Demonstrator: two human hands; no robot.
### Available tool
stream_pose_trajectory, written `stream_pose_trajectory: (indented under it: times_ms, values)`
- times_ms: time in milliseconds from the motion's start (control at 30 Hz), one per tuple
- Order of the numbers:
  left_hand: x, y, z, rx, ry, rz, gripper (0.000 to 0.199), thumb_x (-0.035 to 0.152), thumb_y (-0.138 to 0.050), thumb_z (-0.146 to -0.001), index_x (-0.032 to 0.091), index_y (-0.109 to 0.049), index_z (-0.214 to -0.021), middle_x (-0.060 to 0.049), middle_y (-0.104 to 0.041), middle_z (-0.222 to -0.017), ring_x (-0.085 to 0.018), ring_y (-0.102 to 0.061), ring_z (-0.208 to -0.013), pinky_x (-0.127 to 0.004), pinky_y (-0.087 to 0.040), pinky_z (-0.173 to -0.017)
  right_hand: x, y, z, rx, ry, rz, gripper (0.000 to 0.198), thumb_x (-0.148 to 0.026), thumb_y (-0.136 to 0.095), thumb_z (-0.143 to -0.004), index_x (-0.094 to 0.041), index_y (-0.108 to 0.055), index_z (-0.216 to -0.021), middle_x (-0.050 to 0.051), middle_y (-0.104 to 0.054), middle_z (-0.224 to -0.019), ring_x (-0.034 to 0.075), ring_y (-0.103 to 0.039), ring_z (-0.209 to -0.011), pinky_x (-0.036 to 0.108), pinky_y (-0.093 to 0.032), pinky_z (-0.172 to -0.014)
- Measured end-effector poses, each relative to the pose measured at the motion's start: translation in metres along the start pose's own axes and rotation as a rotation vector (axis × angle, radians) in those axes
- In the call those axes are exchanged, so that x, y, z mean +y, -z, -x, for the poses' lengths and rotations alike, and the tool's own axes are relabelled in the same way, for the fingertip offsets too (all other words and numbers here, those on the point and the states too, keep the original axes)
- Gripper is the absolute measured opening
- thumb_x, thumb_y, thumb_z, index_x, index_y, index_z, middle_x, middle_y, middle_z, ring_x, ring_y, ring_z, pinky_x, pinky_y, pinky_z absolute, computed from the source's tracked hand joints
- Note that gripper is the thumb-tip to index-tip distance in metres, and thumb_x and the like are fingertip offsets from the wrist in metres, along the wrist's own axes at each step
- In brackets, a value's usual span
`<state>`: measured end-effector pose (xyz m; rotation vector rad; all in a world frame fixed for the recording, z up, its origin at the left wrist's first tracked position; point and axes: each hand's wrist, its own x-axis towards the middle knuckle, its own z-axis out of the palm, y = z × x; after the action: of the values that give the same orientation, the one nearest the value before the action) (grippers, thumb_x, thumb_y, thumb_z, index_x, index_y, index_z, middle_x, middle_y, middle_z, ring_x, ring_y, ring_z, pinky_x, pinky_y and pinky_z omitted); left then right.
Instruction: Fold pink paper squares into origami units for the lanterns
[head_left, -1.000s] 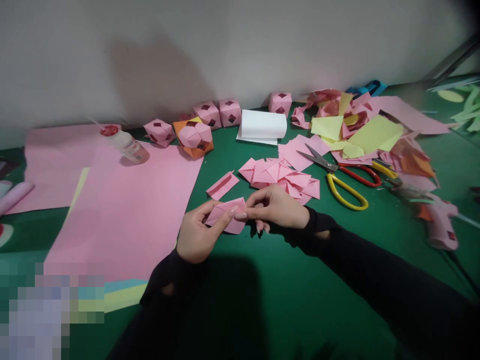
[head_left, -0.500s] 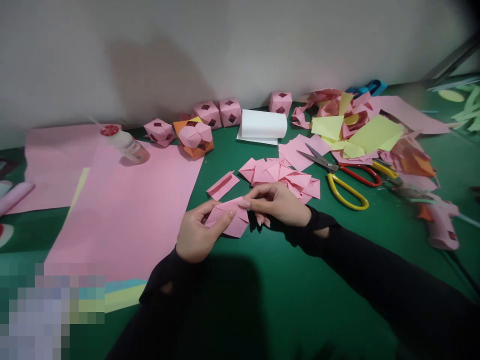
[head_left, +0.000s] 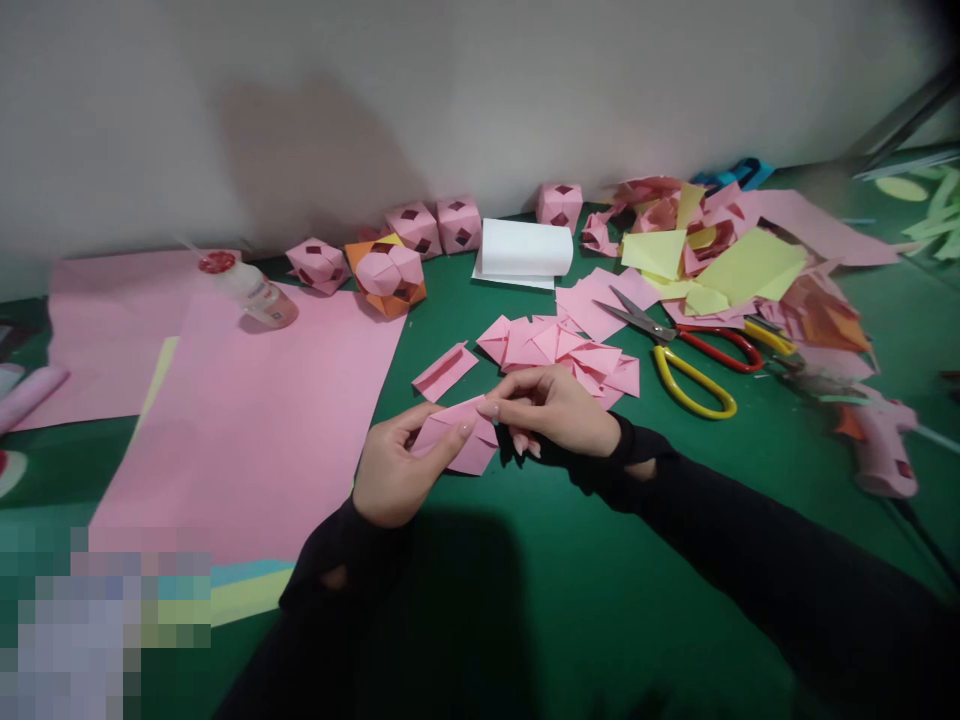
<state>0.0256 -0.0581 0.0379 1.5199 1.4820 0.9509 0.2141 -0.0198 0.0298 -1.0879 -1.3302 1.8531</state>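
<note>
Between my two hands is a folded piece of pink paper (head_left: 474,455), raised slightly over the green table. My left hand (head_left: 397,465) is closed on its left side, with the thumb lying across the front. The thumb and index finger of my right hand (head_left: 559,408) pinch its upper right corner, while the other fingers curl below. Just beyond the hands lies a pink folded strip (head_left: 445,372). Beside that is a heap of folded pink paper pieces (head_left: 551,343), partly hidden behind my right hand.
Scissors (head_left: 667,340) with red and yellow handles lie open to the right, near a pink glue gun (head_left: 885,450). Paper scraps (head_left: 750,265) pile up behind. Several pink paper cubes (head_left: 459,224) and a white roll (head_left: 526,248) line the wall. A bottle (head_left: 251,290) stands on pink sheets (head_left: 262,430).
</note>
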Motion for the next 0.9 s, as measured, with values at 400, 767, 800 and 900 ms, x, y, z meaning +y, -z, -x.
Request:
stream_pose_trajectory:
  times_ms: [400,767,800,900]
  values:
    - [0.005,0.006,-0.008,-0.134,0.081,0.012,0.028,0.041,-0.065,-0.081,0.016,-0.071,-0.07,0.0,-0.062,-0.059,-0.012,-0.052,-0.055,-0.023,-0.042,-0.051,0.0,-0.004,0.001,0.014,0.062,0.007,0.031,-0.044,-0.07,-0.081,-0.015,-0.058,-0.078,-0.006,-0.057,-0.041,0.005,-0.048,-0.029,0.012,-0.036,-0.031]
    - [0.004,0.007,-0.009,-0.204,0.11,0.039,0.028,0.041,-0.068,-0.078,0.014,-0.069,-0.072,0.0,-0.062,-0.064,-0.012,-0.053,-0.059,-0.023,-0.042,-0.054,0.0,-0.012,0.003,0.094,0.07,0.097,0.032,-0.042,-0.066,-0.085,-0.02,-0.046,-0.075,-0.008,-0.054,-0.038,0.007,-0.047,-0.028,0.012,-0.034,-0.029]
    - [0.004,0.007,-0.009,-0.2,0.115,0.037,0.028,0.041,-0.068,-0.078,0.014,-0.069,-0.072,0.0,-0.062,-0.063,-0.012,-0.052,-0.059,-0.023,-0.042,-0.054,0.0,-0.012,0.003,0.096,0.07,0.094,0.032,-0.042,-0.066,-0.086,-0.02,-0.046,-0.075,-0.008,-0.054,-0.038,0.007,-0.047,-0.028,0.012,-0.034,-0.029]
    - [0.003,0.007,-0.008,-0.188,0.117,0.04,0.029,0.041,-0.068,-0.079,0.013,-0.068,-0.071,0.001,-0.059,-0.061,-0.011,-0.05,-0.057,-0.022,-0.041,-0.053,-0.001,-0.011,0.003,0.074,0.067,0.07,0.031,-0.042,-0.065,-0.086,-0.019,-0.048,-0.076,-0.008,-0.055,-0.04,0.006,-0.048,-0.029,0.012,-0.035,-0.029]
